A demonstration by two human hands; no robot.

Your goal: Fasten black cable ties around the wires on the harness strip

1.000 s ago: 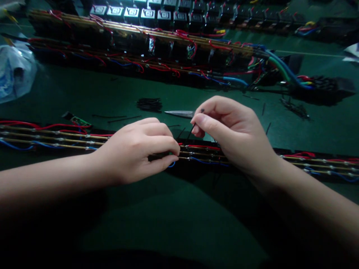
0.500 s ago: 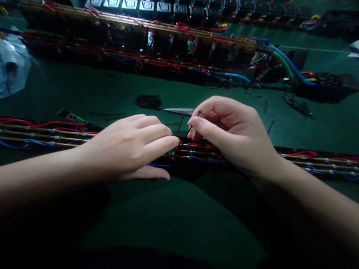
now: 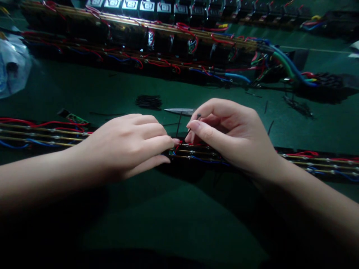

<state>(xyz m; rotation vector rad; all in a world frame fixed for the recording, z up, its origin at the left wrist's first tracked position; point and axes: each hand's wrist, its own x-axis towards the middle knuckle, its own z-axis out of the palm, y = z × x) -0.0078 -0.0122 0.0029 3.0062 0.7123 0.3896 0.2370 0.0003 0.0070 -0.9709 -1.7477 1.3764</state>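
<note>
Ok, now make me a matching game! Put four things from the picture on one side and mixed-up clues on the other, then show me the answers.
Things:
1. plastic bag
2. pointed metal tool
3. bundle of black strips
4. thin strip with a knobbed end

Clues:
A. lying just left of a silvery point
B. pinched by the right hand
C. pale, at the left edge
D. silvery, pointing left

Pairs: 1-C, 2-D, 3-A, 4-B

The tie bundle [image 3: 148,102] lies left of the blade [image 3: 173,110], behind the wired strip [image 3: 196,152]
</note>
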